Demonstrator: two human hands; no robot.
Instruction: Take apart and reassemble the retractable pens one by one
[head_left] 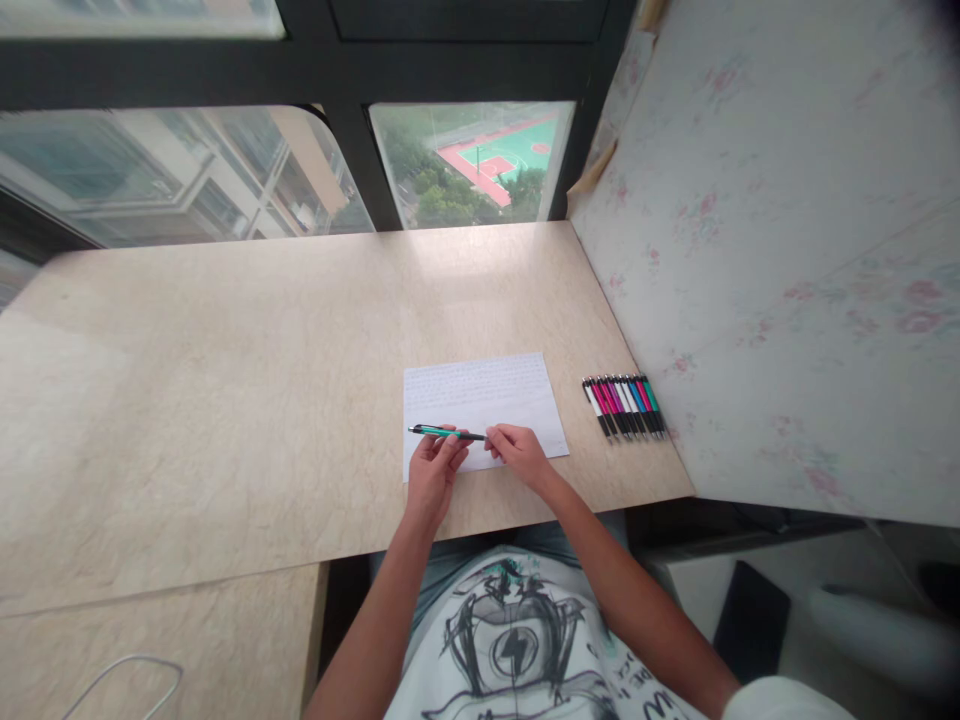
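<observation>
Holding a green pen (431, 431) above paper (487, 405) bearing seemingly handwritten, unreadable lines (472, 382)

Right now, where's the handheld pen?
Head view, just below-left of centre: the handheld pen is in the left hand, over the written sheet, its right end by the right hand.

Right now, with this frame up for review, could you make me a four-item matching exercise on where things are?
1. single pen
2. sheet of paper
3. row of pens
4. thin cable

A. beside the flowered wall
B. near the picture's lower left corner
C. held in the left hand
D. flat on the desktop, below both hands

Pairs: 1-C, 2-D, 3-A, 4-B
</observation>
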